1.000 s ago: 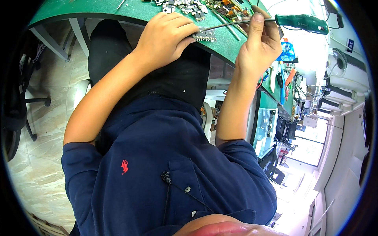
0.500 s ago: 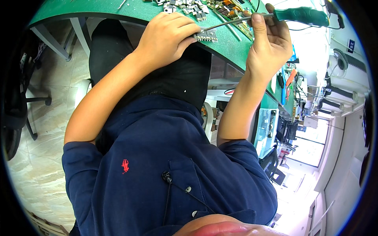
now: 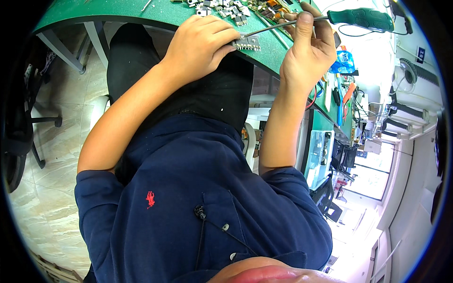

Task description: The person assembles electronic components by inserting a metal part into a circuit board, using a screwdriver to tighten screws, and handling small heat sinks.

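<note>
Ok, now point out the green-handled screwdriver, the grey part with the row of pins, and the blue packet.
Green-handled screwdriver [image 3: 361, 20]: head view, middle of the handle.
Grey pinned part [image 3: 248, 42]: head view, body above the pins.
Blue packet [image 3: 343, 63]: head view, its blue face.

Navy shirt [image 3: 170, 240] here, short sleeves [image 3: 96, 191] ending near the elbows, and look, a bright red emblem [image 3: 150, 200] on the left of the chest! A stitched placket [image 3: 217, 203] runs down the front, pale round buttons [image 3: 225, 227] on it, a black cord [image 3: 202, 243] splitting in two from a dark knot [image 3: 200, 212]. Black trousers [image 3: 207, 89], one white fleck [image 3: 222, 110]; left hand [image 3: 200, 45] and right hand [image 3: 309, 59] both bare.
</note>
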Action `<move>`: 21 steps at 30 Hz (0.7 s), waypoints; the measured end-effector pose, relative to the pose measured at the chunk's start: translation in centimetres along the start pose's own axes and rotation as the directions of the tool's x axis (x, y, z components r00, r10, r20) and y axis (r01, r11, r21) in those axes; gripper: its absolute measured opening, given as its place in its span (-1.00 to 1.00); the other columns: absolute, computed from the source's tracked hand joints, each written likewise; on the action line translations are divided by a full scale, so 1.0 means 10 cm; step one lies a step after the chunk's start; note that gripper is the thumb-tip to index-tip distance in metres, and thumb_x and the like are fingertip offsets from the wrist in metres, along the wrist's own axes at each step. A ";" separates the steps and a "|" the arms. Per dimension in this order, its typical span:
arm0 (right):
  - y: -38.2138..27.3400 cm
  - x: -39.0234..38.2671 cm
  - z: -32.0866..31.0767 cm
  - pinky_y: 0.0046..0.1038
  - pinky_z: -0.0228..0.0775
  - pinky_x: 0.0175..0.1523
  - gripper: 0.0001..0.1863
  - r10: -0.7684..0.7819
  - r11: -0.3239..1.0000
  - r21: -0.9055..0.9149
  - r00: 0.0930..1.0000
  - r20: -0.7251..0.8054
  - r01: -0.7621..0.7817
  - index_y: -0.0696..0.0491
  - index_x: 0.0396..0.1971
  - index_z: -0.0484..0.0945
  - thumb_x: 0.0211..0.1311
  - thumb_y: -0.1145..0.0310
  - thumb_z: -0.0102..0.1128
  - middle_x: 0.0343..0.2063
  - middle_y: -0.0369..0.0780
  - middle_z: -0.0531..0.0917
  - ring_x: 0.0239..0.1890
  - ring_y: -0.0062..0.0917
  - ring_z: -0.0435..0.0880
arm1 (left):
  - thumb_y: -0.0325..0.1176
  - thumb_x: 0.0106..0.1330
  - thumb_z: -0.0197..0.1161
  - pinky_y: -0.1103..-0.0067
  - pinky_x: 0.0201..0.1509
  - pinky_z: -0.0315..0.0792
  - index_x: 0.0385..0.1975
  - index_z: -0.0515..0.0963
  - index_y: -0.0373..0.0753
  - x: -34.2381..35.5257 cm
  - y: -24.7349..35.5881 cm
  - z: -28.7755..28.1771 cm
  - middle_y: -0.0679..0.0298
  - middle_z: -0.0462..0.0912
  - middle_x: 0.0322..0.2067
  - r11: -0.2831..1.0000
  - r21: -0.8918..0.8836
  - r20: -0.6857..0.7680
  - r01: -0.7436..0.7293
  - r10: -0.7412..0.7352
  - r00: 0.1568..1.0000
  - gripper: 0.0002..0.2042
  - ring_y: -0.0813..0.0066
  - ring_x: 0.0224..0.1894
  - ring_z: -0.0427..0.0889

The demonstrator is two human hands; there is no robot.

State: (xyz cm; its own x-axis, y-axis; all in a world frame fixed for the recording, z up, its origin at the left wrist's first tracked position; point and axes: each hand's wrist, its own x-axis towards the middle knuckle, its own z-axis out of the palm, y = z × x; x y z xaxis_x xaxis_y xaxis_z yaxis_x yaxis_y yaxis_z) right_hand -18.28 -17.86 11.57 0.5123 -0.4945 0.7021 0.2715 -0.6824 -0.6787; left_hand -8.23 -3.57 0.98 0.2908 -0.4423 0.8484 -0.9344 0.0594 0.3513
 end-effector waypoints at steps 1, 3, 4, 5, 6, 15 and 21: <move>0.00 0.01 -0.02 -0.50 0.59 0.01 -0.71 -0.002 0.999 -0.035 1.000 0.018 0.003 0.35 0.06 0.56 0.48 0.47 0.21 -0.18 -0.13 0.71 -0.18 -0.50 0.70 | -0.37 0.11 0.46 0.38 -0.02 0.47 -0.16 0.67 -0.18 0.00 0.00 0.00 0.26 0.72 -0.18 1.000 0.003 0.000 0.001 -0.001 1.000 -0.72 0.24 -0.07 0.67; 0.03 0.03 -0.04 -0.48 0.63 0.00 -0.67 -0.030 1.000 0.007 1.000 0.008 0.030 0.34 0.06 0.52 0.38 0.52 0.30 -0.21 -0.09 0.72 -0.19 -0.46 0.73 | -0.37 0.11 0.46 0.38 -0.02 0.47 -0.16 0.67 -0.18 0.00 0.00 0.00 0.26 0.72 -0.18 1.000 0.006 -0.003 0.000 0.000 1.000 -0.72 0.24 -0.07 0.67; 0.07 0.05 -0.03 -0.46 0.66 -0.02 -0.61 -0.054 0.995 0.082 0.998 -0.021 0.056 0.33 0.03 0.49 0.27 0.54 0.41 -0.25 -0.07 0.73 -0.20 -0.43 0.76 | -0.37 0.11 0.46 0.38 -0.02 0.47 -0.16 0.67 -0.18 0.00 0.00 0.00 0.26 0.72 -0.18 1.000 0.008 -0.005 -0.001 0.001 1.000 -0.72 0.24 -0.07 0.67; 0.10 0.06 -0.03 -0.45 0.69 -0.04 -0.54 -0.075 0.985 0.153 0.996 -0.055 0.083 0.32 0.00 0.46 0.17 0.57 0.51 -0.28 -0.04 0.73 -0.20 -0.40 0.79 | -0.37 0.11 0.46 0.38 -0.02 0.47 -0.16 0.67 -0.18 0.00 0.00 0.00 0.26 0.72 -0.18 1.000 0.003 -0.003 -0.001 0.001 1.000 -0.73 0.24 -0.07 0.67; 0.11 0.07 -0.03 -0.48 0.69 -0.05 -0.55 -0.079 0.982 0.165 0.995 -0.064 0.089 0.30 -0.06 0.49 0.12 0.57 0.55 -0.29 -0.06 0.73 -0.22 -0.43 0.78 | -0.37 0.11 0.46 0.38 -0.02 0.47 -0.16 0.67 -0.18 0.00 0.00 0.00 0.26 0.72 -0.19 1.000 -0.001 -0.001 0.000 0.000 1.000 -0.73 0.24 -0.07 0.67; 0.14 0.08 -0.06 -0.52 0.66 -0.05 -0.62 -0.111 0.989 0.090 0.991 -0.071 0.118 0.24 -0.20 0.55 0.04 0.57 0.60 -0.35 -0.10 0.73 -0.24 -0.47 0.79 | -0.38 0.11 0.46 0.39 -0.02 0.47 -0.16 0.66 -0.19 -0.01 0.00 0.00 0.26 0.71 -0.18 1.000 -0.005 0.002 0.003 -0.003 1.000 -0.73 0.24 -0.06 0.66; -0.27 -0.01 0.22 -0.44 0.60 0.05 -0.59 0.142 0.956 0.274 0.983 -0.117 -0.105 0.35 0.23 0.34 0.46 0.57 0.11 -0.19 0.00 0.73 -0.15 -0.39 0.75 | -0.38 0.12 0.46 0.39 -0.01 0.48 -0.16 0.66 -0.18 -0.01 -0.01 0.01 0.26 0.72 -0.18 1.000 0.003 -0.008 0.002 -0.002 1.000 -0.73 0.25 -0.06 0.67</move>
State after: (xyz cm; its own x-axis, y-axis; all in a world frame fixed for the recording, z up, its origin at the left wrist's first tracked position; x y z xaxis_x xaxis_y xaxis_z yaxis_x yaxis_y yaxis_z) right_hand -17.25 -14.77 12.86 0.4465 -0.6458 0.6193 0.4286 -0.4532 -0.7816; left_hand -8.21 -3.57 0.81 0.2941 -0.4350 0.8511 -0.9345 0.0559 0.3515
